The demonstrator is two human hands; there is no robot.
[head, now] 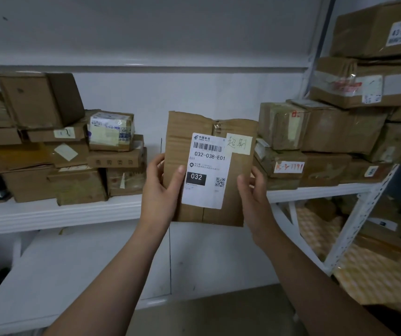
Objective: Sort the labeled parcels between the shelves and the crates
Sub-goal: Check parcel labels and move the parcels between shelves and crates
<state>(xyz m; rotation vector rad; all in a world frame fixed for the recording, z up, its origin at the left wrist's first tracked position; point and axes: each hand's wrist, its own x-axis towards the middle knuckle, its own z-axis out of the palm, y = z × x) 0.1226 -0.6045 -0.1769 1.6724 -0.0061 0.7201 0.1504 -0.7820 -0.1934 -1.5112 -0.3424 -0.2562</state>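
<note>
I have the parcel (234, 163) held up in front of the shelf (73, 214), standing on end just above the shelf's front edge, in the gap between the boxes stacked at the shelf's left end (73, 166) and those piled at its right end (315, 141). Both hands are gripping it. The left hand (163, 187) clasps the lower left edge with its thumb laid across the front beside the white shipping label (206, 170), and the right hand (255, 192) clasps the lower right edge with its thumb on the bare cardboard. The remaining fingers are behind the parcel, so I cannot see them. It is a flat, thin cardboard pack with a ragged top and a taped seam, so I judge it light and fairly stiff, though likely to bend if squeezed in the middle. The cardboard should give good grip, while the glossy label and tape look more slippery. I would keep hold on the two long edges, low down, leaving the label and the handwritten note (239, 143) uncovered so they can be read. One hand at an edge would probably carry it.
</note>
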